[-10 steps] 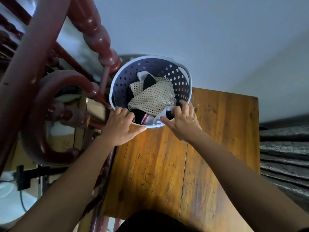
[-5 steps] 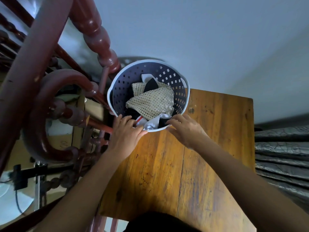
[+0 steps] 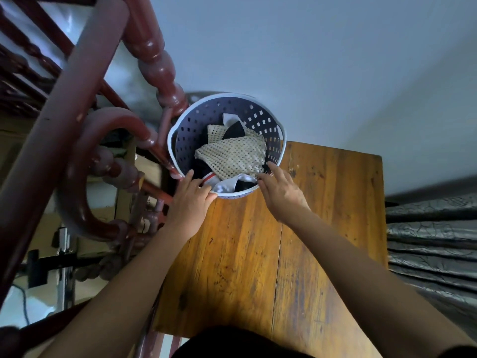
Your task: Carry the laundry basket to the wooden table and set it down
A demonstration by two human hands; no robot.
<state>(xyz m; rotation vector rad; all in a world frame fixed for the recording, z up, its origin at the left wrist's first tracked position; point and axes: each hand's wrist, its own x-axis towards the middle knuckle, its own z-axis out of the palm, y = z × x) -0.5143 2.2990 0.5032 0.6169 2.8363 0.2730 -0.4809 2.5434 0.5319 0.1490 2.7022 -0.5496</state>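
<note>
**A:** How far along are you?

**B:** Nearly done, I'd judge. Nearest you, your left hand (image 3: 189, 202) rests on the near rim of the laundry basket (image 3: 280, 153), fingers curled loosely over the edge with the thumb along the outside. Your right hand (image 3: 280, 195) is just right of it, fingers spread open, their tips touching the same rim and the white cloth (image 3: 227, 184) lying there; it holds nothing. The basket sits at the far left corner of the wooden table (image 3: 284, 254), beside the turned red post (image 3: 157, 65), with the mesh garment (image 3: 232, 156) on top of the load.

**A:** What's left?

**B:** Only letting go, it seems. I can't tell whether the base lies fully flat on the wood.

**A:** And against a second ago?

**B:** The basket sits farther from you, toward the wall (image 3: 309, 47). Your right hand has opened from its hold on the rim, and your left has loosened.
</note>
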